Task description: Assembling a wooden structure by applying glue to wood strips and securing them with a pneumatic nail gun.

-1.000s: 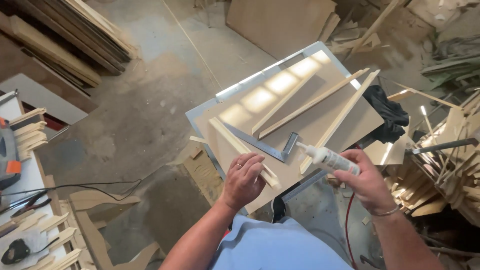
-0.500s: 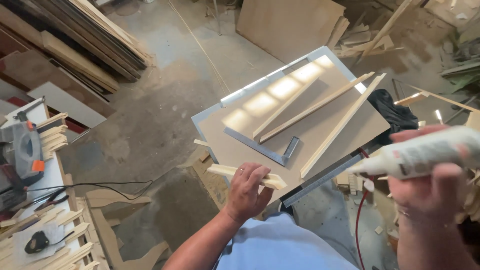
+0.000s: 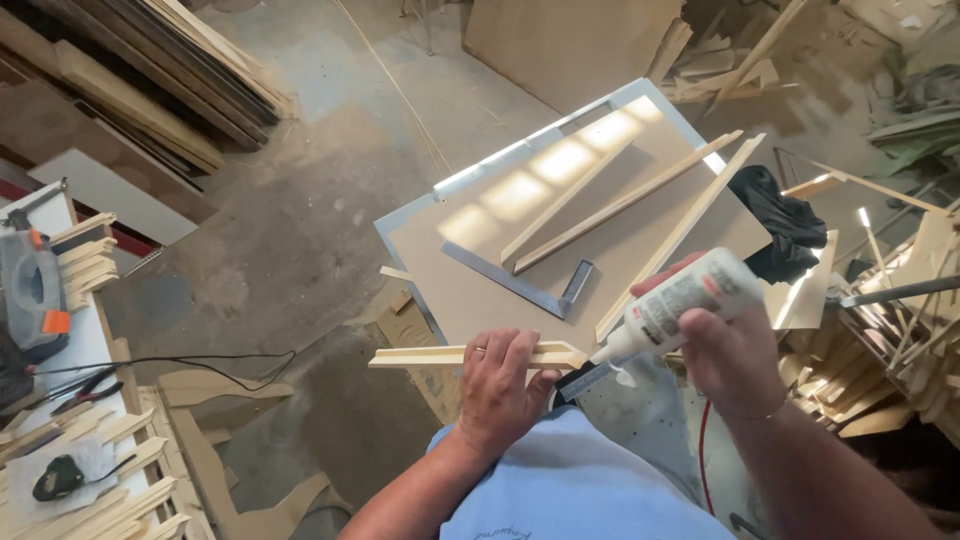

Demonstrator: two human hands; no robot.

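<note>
My left hand grips a short wooden moulding strip with a mitred right end, holding it level over the near edge of a brown board. My right hand holds a white glue bottle tilted down, its nozzle almost touching the strip's mitred end. On the board lie a metal square and three long wooden strips.
A black cloth lies at the board's right corner. Offcuts are piled at right. A bench at left carries cut strips, a power tool and cables. Timber is stacked at top left. Below is concrete floor.
My right hand raised the glue bottle toward the right, then brought it back down to the strip's mitred end. My left hand lifted the strip off the board toward me.
</note>
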